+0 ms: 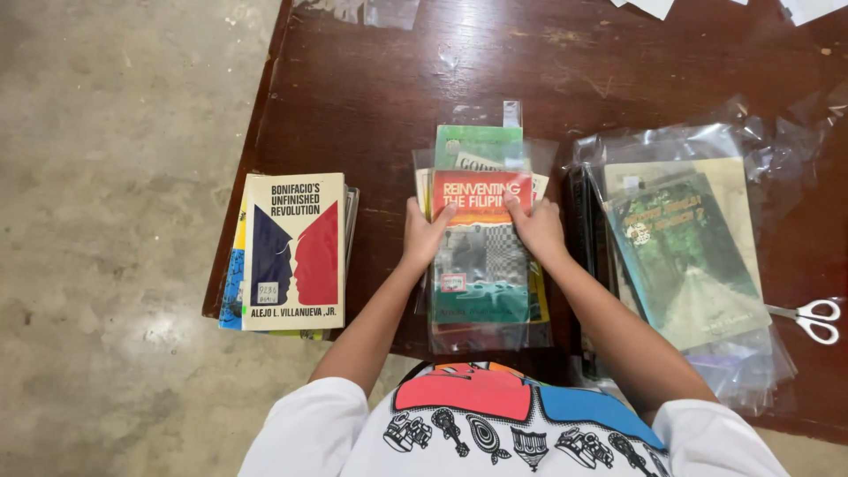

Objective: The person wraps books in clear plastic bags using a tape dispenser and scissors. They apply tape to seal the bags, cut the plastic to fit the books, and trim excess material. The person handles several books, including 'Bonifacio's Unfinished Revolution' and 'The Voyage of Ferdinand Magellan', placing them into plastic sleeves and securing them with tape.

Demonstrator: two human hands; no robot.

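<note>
Pressing our left hand (426, 234) and right hand (537, 227) on the red-topped paperback in its clear plastic sleeve (481, 252), fingers spread flat, we steady it atop the middle stack on the dark wooden desk (371, 97).

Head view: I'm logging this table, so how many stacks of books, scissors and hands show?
Stacks of books: 3, left, middle, right
Scissors: 1
Hands: 2, left hand, right hand, both on the middle stack
Total: 6
</note>
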